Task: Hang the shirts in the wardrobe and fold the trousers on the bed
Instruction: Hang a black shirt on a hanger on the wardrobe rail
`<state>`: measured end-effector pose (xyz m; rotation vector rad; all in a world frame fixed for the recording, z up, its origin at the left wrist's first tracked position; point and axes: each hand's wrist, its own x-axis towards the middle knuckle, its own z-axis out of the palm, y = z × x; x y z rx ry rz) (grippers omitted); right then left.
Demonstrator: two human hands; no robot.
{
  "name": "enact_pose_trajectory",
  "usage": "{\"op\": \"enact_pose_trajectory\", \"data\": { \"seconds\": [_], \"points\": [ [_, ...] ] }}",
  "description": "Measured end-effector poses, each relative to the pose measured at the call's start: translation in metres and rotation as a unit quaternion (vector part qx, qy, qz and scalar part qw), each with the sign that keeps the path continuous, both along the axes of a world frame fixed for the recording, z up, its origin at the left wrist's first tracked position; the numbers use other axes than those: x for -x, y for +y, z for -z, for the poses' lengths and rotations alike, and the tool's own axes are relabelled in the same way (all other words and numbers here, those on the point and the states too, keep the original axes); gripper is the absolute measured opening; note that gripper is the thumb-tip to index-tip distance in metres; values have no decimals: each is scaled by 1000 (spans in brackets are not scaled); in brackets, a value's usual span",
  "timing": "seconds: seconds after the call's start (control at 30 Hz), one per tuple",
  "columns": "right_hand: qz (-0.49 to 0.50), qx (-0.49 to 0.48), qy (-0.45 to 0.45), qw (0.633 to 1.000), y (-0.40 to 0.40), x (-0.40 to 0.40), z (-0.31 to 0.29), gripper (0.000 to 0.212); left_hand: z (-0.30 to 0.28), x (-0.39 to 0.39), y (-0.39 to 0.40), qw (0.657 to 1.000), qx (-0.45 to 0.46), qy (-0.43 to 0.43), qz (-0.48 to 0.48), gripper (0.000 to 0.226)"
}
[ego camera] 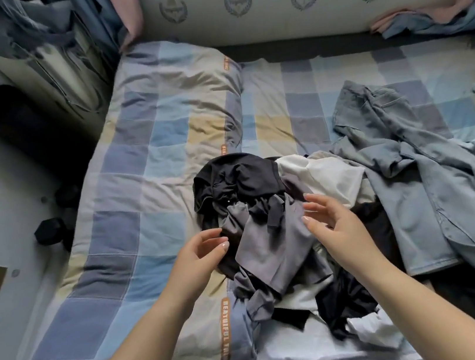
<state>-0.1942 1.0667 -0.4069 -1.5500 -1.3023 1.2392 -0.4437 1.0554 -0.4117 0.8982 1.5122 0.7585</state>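
Observation:
A heap of clothes lies on the bed (152, 192). A crumpled grey garment (270, 242) sits at the front of the heap, with a black garment (239, 179) behind it and a white one (325, 179) to its right. A light blue denim shirt (434, 187) is spread out at the right. My left hand (201, 256) hovers at the grey garment's left edge, fingers loosely curved and holding nothing. My right hand (332, 227) hovers over its right side, fingers spread and relaxed. I cannot tell whether either hand touches the cloth.
A checked blue, grey and yellow quilt covers the bed, with a pillow (183, 95) at the back. Pink and blue cloth (436, 14) lies along the far wall at the right. A cluttered stand (42, 61) and dark objects (49, 229) sit left of the bed.

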Motion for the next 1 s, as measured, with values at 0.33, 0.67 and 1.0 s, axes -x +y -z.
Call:
{"op": "enact_pose_trajectory", "data": {
  "seconds": [0.33, 0.67, 1.0],
  "points": [
    [-178, -14, -155, 972, 150, 76, 140, 45, 142, 34, 124, 998, 28, 22, -54, 21],
    [-420, -176, -468, 757, 248, 158, 268, 50, 278, 71, 198, 980, 20, 198, -29, 44],
    [-368, -126, -586, 711, 253, 116, 302, 43, 324, 79, 205, 908, 44, 371, 192, 34]
  ]
}}
